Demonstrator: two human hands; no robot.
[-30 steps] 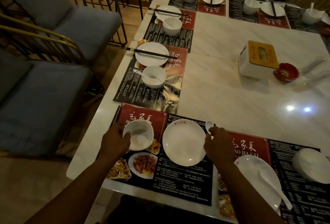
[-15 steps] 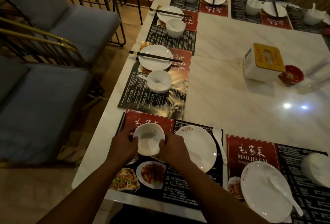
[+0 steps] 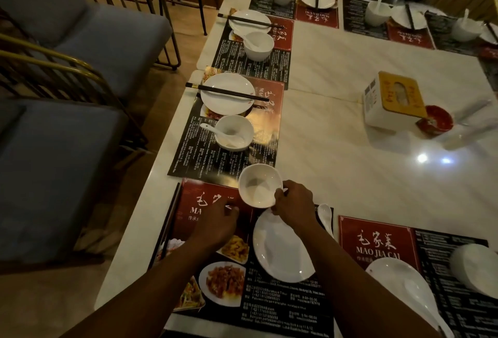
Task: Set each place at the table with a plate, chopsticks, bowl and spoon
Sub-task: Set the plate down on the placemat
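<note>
Glossy white ceramic bowl (image 3: 259, 185); polished marble table (image 3: 350, 149); glossy printed placemat (image 3: 207, 203).

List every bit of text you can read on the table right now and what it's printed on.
"毛家菜" and "MAO JIA CAI": red panel of the right-hand placemat.
"MA", the rest under the left hand: red panel of the near placemat.
Fine white print on the black panels: too small to read.
Label on the tissue box: blurred.
</note>
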